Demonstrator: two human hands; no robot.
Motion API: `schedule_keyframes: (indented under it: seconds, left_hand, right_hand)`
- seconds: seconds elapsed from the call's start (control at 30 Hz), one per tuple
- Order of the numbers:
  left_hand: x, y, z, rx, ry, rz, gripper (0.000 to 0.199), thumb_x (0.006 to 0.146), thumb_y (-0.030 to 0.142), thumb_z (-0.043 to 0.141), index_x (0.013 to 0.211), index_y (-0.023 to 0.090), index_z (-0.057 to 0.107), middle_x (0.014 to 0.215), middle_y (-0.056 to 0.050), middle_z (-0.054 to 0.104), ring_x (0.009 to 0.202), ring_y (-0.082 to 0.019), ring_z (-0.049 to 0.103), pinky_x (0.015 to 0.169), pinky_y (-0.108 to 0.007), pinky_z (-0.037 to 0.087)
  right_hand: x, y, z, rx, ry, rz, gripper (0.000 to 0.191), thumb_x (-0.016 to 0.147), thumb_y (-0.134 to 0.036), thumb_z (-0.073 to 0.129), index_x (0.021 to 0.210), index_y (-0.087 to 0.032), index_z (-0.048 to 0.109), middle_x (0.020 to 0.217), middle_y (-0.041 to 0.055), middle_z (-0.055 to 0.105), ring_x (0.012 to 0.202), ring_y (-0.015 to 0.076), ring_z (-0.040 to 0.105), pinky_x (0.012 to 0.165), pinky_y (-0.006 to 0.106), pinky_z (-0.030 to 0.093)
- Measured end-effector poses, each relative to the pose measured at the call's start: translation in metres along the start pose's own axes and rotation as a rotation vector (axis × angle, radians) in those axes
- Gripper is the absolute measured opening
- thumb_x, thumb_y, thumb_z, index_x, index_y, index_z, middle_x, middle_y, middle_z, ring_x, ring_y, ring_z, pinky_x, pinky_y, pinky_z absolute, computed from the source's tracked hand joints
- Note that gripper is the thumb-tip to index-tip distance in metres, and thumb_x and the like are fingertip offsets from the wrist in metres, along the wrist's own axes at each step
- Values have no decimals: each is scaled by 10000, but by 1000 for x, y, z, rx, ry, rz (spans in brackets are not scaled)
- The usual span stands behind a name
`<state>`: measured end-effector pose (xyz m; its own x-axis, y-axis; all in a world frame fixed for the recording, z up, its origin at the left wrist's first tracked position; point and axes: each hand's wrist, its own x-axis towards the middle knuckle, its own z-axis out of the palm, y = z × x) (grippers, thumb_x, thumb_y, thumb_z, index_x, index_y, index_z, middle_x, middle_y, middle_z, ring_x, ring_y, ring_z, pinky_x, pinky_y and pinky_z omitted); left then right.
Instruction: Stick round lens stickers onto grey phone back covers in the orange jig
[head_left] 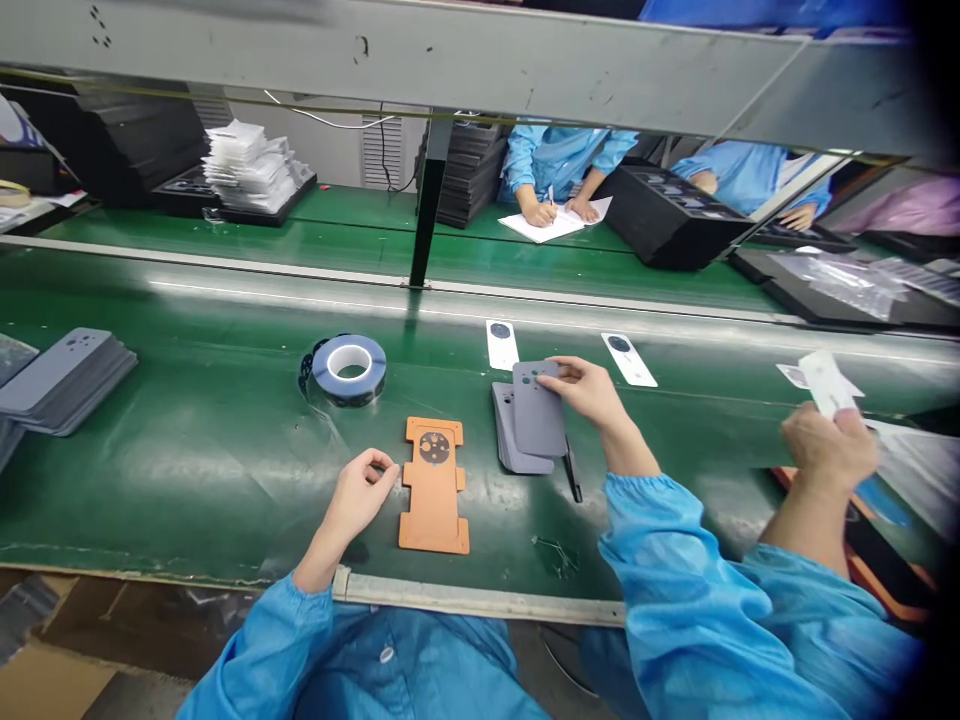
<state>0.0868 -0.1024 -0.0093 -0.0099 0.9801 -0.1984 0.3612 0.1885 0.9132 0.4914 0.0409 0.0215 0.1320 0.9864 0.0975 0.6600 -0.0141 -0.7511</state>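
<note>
Between my hands an orange fixture [431, 500] lies on the green surface, with a dark round piece [434, 447] near its top. My left hand [362, 492] hovers at the fixture's left edge, thumb and forefinger pinched together; whether anything small is between them is hidden. With my right hand [589, 395] I grip the top right corner of a grey plate [540, 420], which is over a small stack of grey plates [510, 440]. A black pen [574, 472] lies just right of that stack. Left of the fixture sits a roll of blue tape [349, 370], its loose end trailing.
A larger stack of grey plates [67, 375] is at the far left. White cards [502, 345] lie behind the small stack. At right, another person's hand [829, 445] holds a white card. Across the line, a person writes on paper [555, 222]. A metal post [429, 205] stands between.
</note>
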Motion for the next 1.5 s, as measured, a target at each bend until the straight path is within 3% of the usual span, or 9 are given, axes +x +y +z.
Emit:
schedule_keyframes:
  seconds: [0.2, 0.4, 0.57, 0.7, 0.87, 1.03, 1.17, 1.33, 1.5]
  left_hand:
    - [-7, -5, -7, -50, -18, 2, 232, 807, 431, 666, 833, 200, 664, 603, 16, 605, 587, -159, 600, 578, -247, 427]
    - [-11, -18, -3, -58, -16, 12, 215, 795, 418, 672, 807, 203, 673, 609, 20, 605, 566, -145, 567, 590, -251, 451]
    - [-15, -19, -5, -78, -1, 3, 222, 813, 422, 658, 815, 200, 659, 671, 0, 642, 618, -152, 591, 614, -257, 468]
    - [-17, -13, -6, -93, -2, 58, 259, 830, 435, 668, 919, 192, 680, 960, -73, 728, 859, -196, 675, 715, -279, 517]
    - [-20, -11, 3, -35, -65, 227, 503, 847, 417, 698, 1304, 229, 606, 1449, -129, 561, 1342, -275, 526, 1096, -415, 442]
    - [-19, -13, 10, 109, -85, 271, 505, 874, 425, 697, 1340, 273, 577, 1576, -113, 417, 1466, -300, 391, 1200, -487, 330]
    - [-14, -17, 16, 163, -113, 319, 427, 896, 365, 674, 1306, 273, 594, 1579, -103, 404, 1473, -294, 382, 1203, -492, 334]
    - [-11, -24, 22, 246, -135, 346, 390, 905, 313, 645, 1286, 254, 589, 1648, -114, 281, 1534, -312, 267, 1230, -529, 284]
    - [-8, -14, 16, 367, -158, 397, 777, 914, 341, 630, 1587, 279, 247, 1719, -114, 71, 1584, -313, 79, 1248, -561, 210]
  right_hand:
    - [-12, -24, -3, 114, -7, 11, 567, 774, -433, 761, 1280, -193, 672, 832, 86, 754, 780, 255, 720, 705, 373, 588]
    - [-13, -17, 28, 51, -6, 8, 446, 694, -357, 773, 1092, -163, 721, 1158, 155, 726, 1014, 290, 700, 911, 436, 562]
    - [-26, -46, 11, 165, -48, 10, 477, 725, -411, 777, 1120, -160, 683, 987, 132, 756, 872, 265, 721, 772, 396, 592]
    - [-60, -94, 7, 395, -70, -55, 475, 716, -405, 836, 1103, -187, 669, 1002, 108, 759, 884, 249, 731, 779, 371, 601]
    - [-113, -127, 62, 547, -249, -21, 435, 749, -400, 829, 1087, -204, 638, 1013, 93, 750, 889, 240, 745, 812, 376, 619]
    - [-134, -114, 107, 590, -346, -12, 371, 813, -405, 777, 1084, -217, 607, 1027, 74, 740, 952, 231, 735, 826, 362, 620]
    - [-136, -101, 113, 515, -326, -104, 334, 865, -331, 714, 1157, -225, 591, 1090, 68, 716, 1002, 222, 709, 878, 385, 599]
    - [-135, -84, 120, 170, -241, -334, 423, 876, -212, 650, 1289, -246, 564, 1314, 102, 601, 1219, 259, 595, 1075, 477, 493]
    - [-134, -71, 128, -108, -225, -407, 497, 934, -278, 625, 1414, -225, 512, 1533, 164, 420, 1440, 315, 398, 1173, 535, 387]
